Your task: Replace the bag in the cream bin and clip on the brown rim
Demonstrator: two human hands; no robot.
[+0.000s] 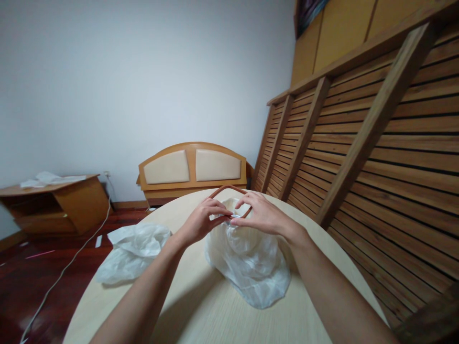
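A brown angular frame [229, 187], like a thin hoop with straight sides, is held up over the round table. White sheer cloth [256, 274] hangs from its near side and spreads on the tabletop in soft folds. My left hand [210, 214] pinches the near edge of the frame, where the cloth gathers. My right hand [260, 211] curls around the frame's right side, its thumb against the gathered cloth and its index finger bent above. The fingers partly hide the join between cloth and frame.
Another crumpled white cloth [134, 251] lies on the left of the round table [201, 315]. Slatted wooden panels [358, 157] lean close on the right. A headboard [191, 184] stands behind, with a low cabinet [79, 203] and a white cable [70, 260] to the left.
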